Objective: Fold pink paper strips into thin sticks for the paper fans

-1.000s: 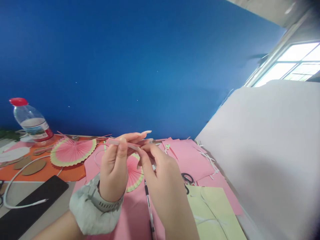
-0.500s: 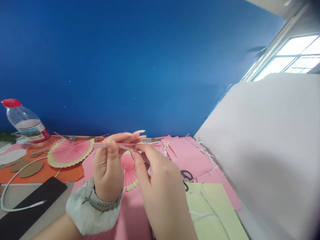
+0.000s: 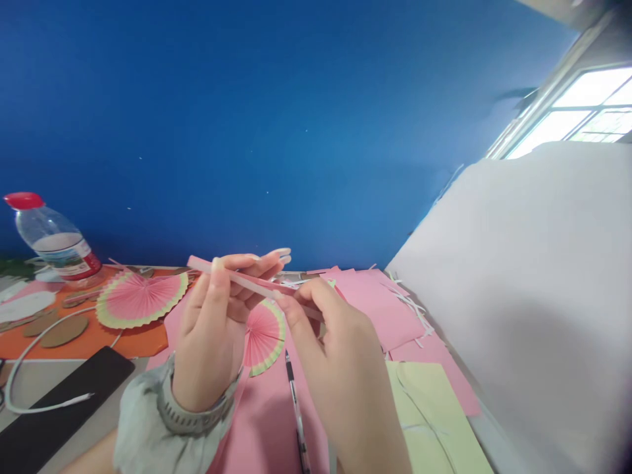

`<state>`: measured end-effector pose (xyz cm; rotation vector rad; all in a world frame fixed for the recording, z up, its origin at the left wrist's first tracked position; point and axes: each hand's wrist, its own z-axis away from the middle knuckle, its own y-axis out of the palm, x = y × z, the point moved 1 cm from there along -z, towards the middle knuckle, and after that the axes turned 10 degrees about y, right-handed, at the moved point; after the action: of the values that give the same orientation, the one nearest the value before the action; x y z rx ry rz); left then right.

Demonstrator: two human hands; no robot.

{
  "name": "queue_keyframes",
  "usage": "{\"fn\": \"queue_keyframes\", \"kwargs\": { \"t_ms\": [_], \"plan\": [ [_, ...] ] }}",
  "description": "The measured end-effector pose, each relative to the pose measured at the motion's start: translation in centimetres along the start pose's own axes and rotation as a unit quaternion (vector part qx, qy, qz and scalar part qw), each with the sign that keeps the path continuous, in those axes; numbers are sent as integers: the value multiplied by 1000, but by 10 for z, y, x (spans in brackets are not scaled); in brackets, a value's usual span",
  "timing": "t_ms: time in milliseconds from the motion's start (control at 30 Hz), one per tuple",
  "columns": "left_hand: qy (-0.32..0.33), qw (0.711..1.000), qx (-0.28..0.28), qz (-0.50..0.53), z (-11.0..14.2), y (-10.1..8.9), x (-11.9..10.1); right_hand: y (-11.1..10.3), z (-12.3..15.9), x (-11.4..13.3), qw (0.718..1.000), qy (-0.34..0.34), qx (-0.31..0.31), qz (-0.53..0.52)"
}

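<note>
Item in hand: one narrow pink paper strip (image 3: 251, 284), held in the air above the worktop, between the two hands. Half a second ago it lay nearly level; it now slopes, left end raised and right end dropping into the right hand (image 3: 340, 342), which has shifted rightward. In consequence, a longer stretch of strip is exposed between two points of control.

Grip: the left hand (image 3: 212, 336) presses the strip under its thumb, other fingers extended behind. The right hand pinches it narrowly between thumb and forefinger.

Count, working outward: two pleated pink fans with pale yellow-green rims, one (image 3: 264, 339) lying on pink paper below the hands, the other (image 3: 141, 299) on an orange surface (image 3: 153, 339) to the left. One pen (image 3: 296, 408), lying between the forearms. One pale yellow sheet (image 3: 434, 408) at right. One black flat object (image 3: 93, 382), one white cable (image 3: 39, 409) crossing it. One red-capped bottle (image 3: 56, 243). Cardboard discs (image 3: 64, 331): probably three, though the overlap at far left obscures the tally.
</note>
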<state>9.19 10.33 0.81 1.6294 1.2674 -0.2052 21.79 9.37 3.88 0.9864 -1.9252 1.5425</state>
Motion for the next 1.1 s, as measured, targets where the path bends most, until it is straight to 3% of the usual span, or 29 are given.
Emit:
{"fn": "queue_keyframes", "kwargs": {
  "t_ms": [133, 467, 1100],
  "plan": [
    [-59, 996, 22, 59, 0, 0, -6, -2, -3, 1, 999, 8, -1, -31],
    [-90, 992, 4, 87, 4, 5, -12, 8, -3, -5, 999, 3, -35, -36],
    [-67, 993, -16, 96, 6, 7, -11, 11, -6, -5, 999, -6, -41, -26]
  ]
}}
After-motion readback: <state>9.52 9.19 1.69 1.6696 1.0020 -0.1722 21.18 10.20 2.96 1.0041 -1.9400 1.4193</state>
